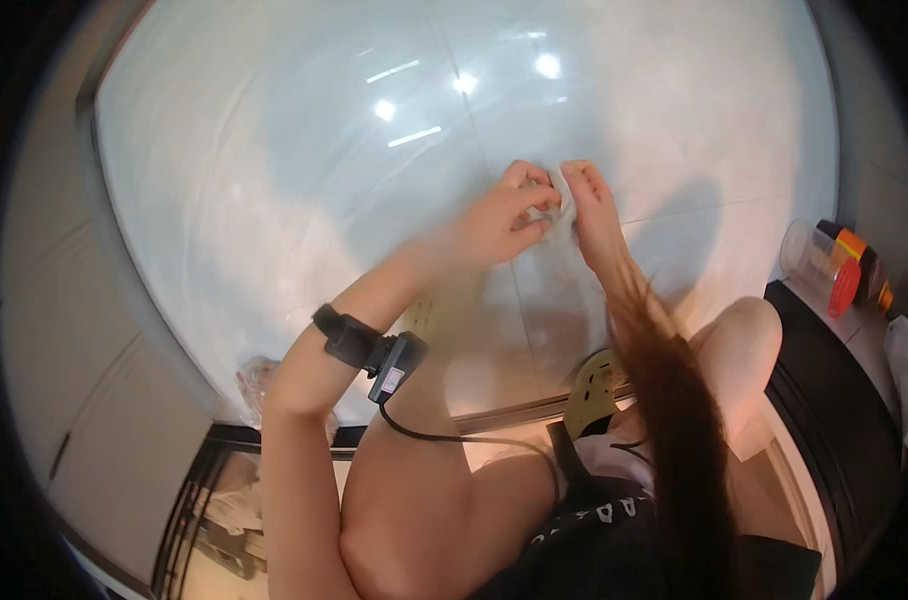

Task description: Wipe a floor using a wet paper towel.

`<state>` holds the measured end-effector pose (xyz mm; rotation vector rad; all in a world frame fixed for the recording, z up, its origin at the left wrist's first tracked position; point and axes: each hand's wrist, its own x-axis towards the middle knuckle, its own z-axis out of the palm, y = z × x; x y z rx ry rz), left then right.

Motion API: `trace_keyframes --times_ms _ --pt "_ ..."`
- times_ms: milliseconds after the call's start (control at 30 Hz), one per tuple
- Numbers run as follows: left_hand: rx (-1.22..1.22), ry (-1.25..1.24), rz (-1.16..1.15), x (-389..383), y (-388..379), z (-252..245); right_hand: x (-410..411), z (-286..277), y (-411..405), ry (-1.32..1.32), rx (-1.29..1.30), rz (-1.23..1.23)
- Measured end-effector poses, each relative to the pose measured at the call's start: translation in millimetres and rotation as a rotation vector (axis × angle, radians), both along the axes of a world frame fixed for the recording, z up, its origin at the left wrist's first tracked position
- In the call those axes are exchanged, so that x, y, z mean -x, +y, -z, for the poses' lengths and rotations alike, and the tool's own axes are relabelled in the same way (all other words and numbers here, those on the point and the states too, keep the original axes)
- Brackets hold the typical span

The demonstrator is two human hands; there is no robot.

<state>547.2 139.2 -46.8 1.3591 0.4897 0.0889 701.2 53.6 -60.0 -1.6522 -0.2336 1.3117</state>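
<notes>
A thin, crumpled whitish sheet [564, 196], perhaps plastic film or wet cloth, is held upright between my two hands above the glossy tiled floor [289, 187]. Curled fingers and thumb of my left hand [510, 217] grip its left side. My right hand [595, 206] pinches its upper right edge between thumb and fingers. Motion blur hides the sheet's lower part. On my left forearm sits a strapped black device [394, 367] with a cable running toward my lap. Long hair [675, 420] hangs across my right forearm.
On the right, a clear plastic jar with a red lid [818, 259] lies beside a black-and-orange bottle [863, 259], past a black sill [821, 375]. A clear plastic bag [255, 382] is near my left elbow. A pale yellow clog [592, 390] is below my hands.
</notes>
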Motion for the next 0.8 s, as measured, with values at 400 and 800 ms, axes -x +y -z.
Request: trace_keyframes --times_ms 400,800 --pt "0.163 0.339 -0.199 60 20 20 -23 59 -28 -0.388 0.157 -0.485" --pt "0.146 0.261 -0.251 52 41 25 26 57 -39 -0.664 0.266 -0.637"
